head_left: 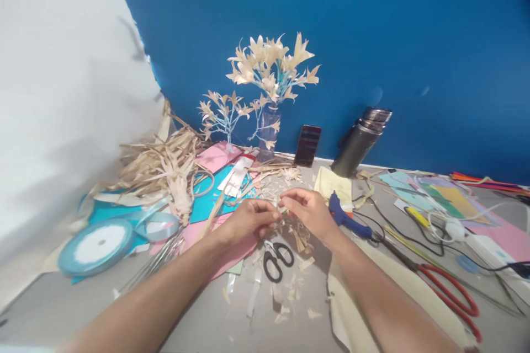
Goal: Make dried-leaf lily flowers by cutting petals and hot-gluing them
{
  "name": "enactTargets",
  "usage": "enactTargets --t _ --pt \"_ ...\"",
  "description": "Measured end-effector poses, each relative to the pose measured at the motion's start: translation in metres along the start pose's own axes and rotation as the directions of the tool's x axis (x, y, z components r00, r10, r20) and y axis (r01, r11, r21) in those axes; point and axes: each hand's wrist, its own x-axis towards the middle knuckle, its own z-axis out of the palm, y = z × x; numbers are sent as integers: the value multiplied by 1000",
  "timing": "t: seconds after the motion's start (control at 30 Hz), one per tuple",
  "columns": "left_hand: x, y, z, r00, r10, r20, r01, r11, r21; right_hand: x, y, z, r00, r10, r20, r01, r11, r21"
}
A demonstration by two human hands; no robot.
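blue wall (414,38) stands behind a grey desk (190,320), where a heap of dry husks (153,160) lies left of pale flowers (269,58) in a vase (268,122). the left hand (254,218) and right hand (307,209) all but meet just beyond black-handled scissors (277,258), the fingers of each drawn into a tight pinch. held between those tips is a small pale piece (282,209), its shape unclear.

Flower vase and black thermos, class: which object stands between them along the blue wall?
A smartphone, dark screen facing the camera, stands between the flower vase and the black thermos; the head view shows this.
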Motion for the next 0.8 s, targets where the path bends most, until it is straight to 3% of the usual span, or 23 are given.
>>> enactTargets --t 0.1,0.37,0.5,0.8 --pt "-1 0 4 999 16 -36 -12 996 90 -4 -2 6 999 -46 -16 45 998 -46" --pt "-2 -3 1 1000 -3 31 -1 993 119 -3 3 5 999 -1 51 -2 999 50" --pt "-2 -2 2 1000 0 8 -1 990 143 -2 1 4 999 19 43 -22 998 63" --pt "-3 -1 3 999 49 14 -51 963 265 -2 -2 4 988 144 45 -151 948 280"
